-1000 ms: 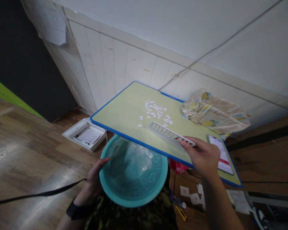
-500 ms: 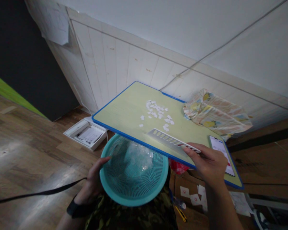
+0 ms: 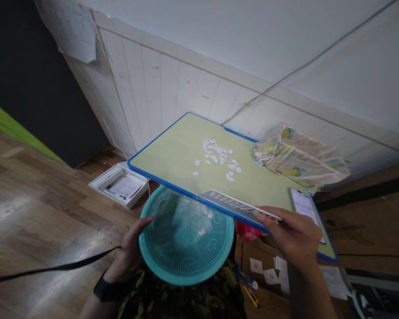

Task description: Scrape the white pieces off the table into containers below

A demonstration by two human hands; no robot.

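My left hand [image 3: 131, 243] grips the left rim of a turquoise plastic colander [image 3: 182, 277], thumb over the edge. The colander rests on my lap under the near edge of a small yellow-green table [image 3: 162, 153] with a blue border. Clear, shiny bits [image 3: 193, 215] lie inside it. Between thumb and fingers, my right hand [image 3: 294, 232] holds a flat white plastic strip with a row of slots [image 3: 231, 201], tilted at the table's near edge above the colander. Many small white paper pieces [image 3: 217, 153] are scattered mid-table, apart from the strip.
A phone [image 3: 304, 208] lies at the table's right end, and a patterned cloth [image 3: 299, 159] is bunched at the back right. On the floor stand an open white box [image 3: 119, 184], several paper cards [image 3: 271, 277] and a yellow cutter [image 3: 252, 297]. The wall is directly behind the table.
My right hand has moved the slotted strip toward me, from the tabletop to its near edge. My left hand, the colander and the paper pieces stay put.
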